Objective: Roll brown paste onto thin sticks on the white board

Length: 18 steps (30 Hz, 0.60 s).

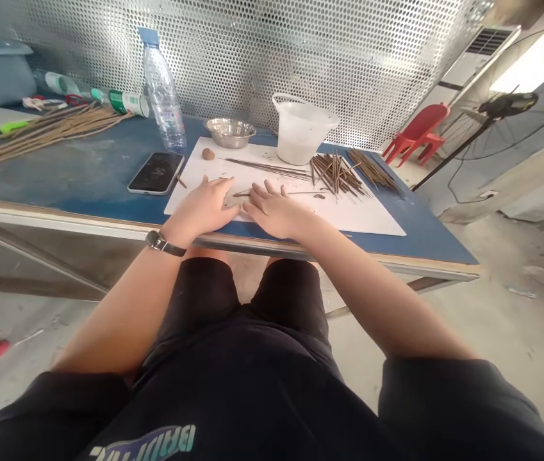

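Note:
My left hand (206, 203) lies flat on a white sheet (366, 218), fingers stretched forward and thumb toward the right. Beside it my right hand (272, 208) is also flat, palm down, fingers spread a little. A thin stick (306, 193) with a brown coated part runs beneath the right hand's fingers; its brown end shows between the two hands, and the middle is hidden. Behind the hands a brown lump (208, 154) sits on the sheet. Several thin dark sticks (272, 168) lie to its right, and a heap of brown-coated sticks (336, 174) is farther right.
A phone (156, 173) and an upright plastic bottle (163, 96) stand left of the sheet. At the back are a metal bowl (230, 133) and a white bucket (304, 128). More coated sticks (373, 171) lie right; long tan sticks (55, 131) lie left. A perforated metal panel (252, 57) closes the back.

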Tool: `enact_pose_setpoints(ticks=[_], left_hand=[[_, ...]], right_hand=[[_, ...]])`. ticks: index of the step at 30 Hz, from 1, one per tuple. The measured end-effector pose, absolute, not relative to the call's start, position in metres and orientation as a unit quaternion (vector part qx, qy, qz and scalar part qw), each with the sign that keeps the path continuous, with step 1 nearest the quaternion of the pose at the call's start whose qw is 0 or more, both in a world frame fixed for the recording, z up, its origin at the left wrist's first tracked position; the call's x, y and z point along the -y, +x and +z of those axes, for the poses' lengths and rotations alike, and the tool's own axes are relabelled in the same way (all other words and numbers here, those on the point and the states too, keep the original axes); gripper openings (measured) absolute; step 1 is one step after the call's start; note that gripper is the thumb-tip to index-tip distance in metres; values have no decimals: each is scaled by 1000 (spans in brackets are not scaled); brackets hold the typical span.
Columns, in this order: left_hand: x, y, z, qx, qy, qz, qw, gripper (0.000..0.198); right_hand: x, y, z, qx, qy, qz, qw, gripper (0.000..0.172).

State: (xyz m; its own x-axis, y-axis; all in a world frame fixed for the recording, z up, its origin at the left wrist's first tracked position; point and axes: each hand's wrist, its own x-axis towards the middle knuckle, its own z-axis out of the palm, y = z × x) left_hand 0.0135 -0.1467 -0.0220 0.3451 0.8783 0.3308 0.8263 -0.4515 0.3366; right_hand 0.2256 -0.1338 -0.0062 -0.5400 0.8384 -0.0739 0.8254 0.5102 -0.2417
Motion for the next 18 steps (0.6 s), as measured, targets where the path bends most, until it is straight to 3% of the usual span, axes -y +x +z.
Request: enact_pose_setpoints(ticks=[7, 18], left_hand=[[142, 9, -25, -535, 796, 271, 82, 46], [143, 7, -21, -560, 751, 308, 164, 79]], right_hand=[[160, 224, -8, 901, -402, 149, 60, 95], [153, 220, -10, 901, -417, 118, 24, 114]])
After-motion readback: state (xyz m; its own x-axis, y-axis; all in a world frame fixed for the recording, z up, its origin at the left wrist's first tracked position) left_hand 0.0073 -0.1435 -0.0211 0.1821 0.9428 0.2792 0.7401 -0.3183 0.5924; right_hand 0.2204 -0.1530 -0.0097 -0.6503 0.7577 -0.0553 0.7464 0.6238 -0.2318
